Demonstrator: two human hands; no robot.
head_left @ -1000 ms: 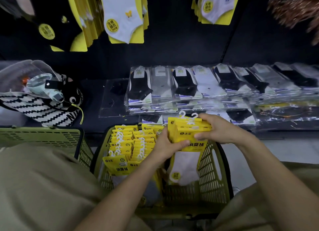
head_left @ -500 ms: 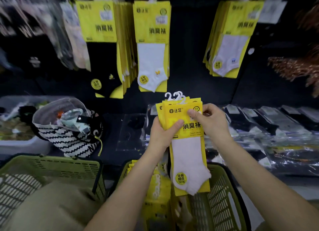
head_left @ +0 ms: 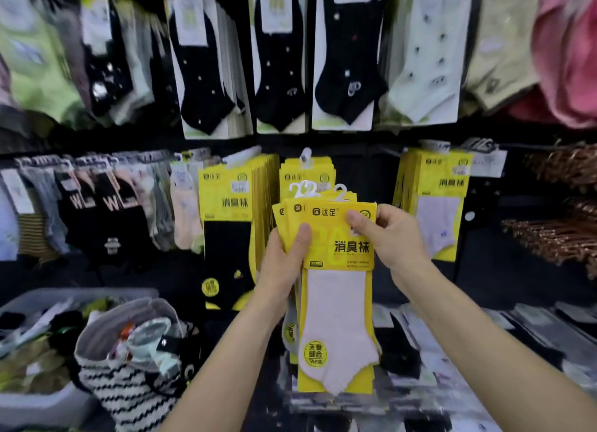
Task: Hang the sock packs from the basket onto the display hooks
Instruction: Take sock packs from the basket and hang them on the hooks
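A fanned bundle of yellow sock packs (head_left: 336, 302) with white socks and white plastic hangers is raised in front of the display. My left hand (head_left: 286, 260) grips the bundle at its left edge, thumb on the front card. My right hand (head_left: 387, 234) pinches the top right corner of the front pack. Directly behind the bundle a row of like yellow packs (head_left: 307, 173) hangs on a display hook (head_left: 305, 155). More yellow packs hang to the left (head_left: 229, 199) and to the right (head_left: 436, 192). The basket is out of view.
Black and pale socks (head_left: 277, 60) hang in the upper row. A striped bag (head_left: 129, 376) and a grey bin (head_left: 42, 399) sit at the lower left. Flat bagged socks (head_left: 484, 334) lie on the shelf below. Copper hangers (head_left: 559, 238) stick out at the right.
Both hands lifted the bundle from the basket up to the yellow row. The view tilted upward, so the basket dropped out of sight.
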